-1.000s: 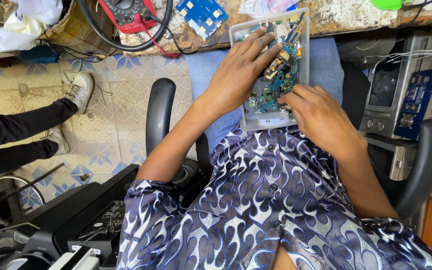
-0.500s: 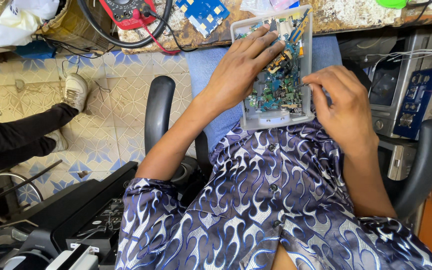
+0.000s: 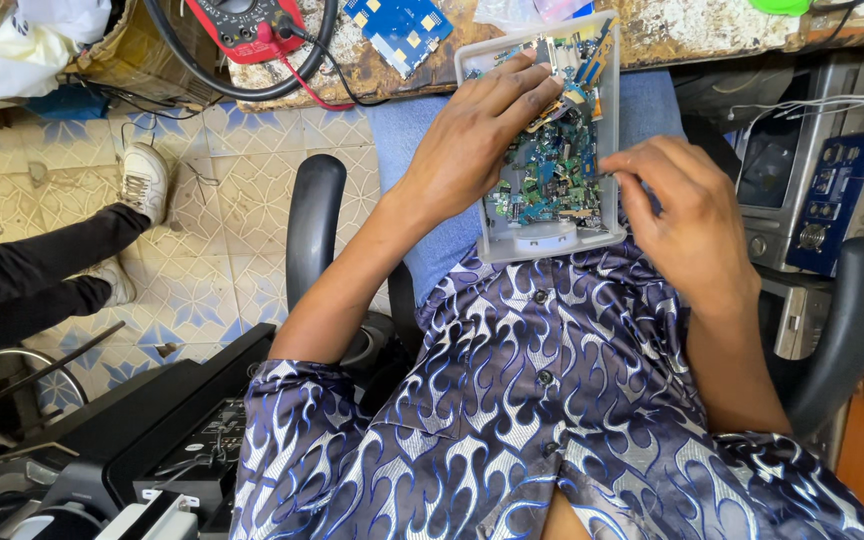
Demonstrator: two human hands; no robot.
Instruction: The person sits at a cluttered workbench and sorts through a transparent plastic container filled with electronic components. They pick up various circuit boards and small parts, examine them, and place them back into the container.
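Fingers of the left hand lie spread over circuit-board scraps in a clear plastic tray, upper centre; right hand pinches its right edge.

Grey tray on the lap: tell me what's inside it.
The grey tray holds a heap of small circuit boards. The left hand covers its left part, hiding whatever lies beneath.

Tray of circuit parts on lap, below workbench.
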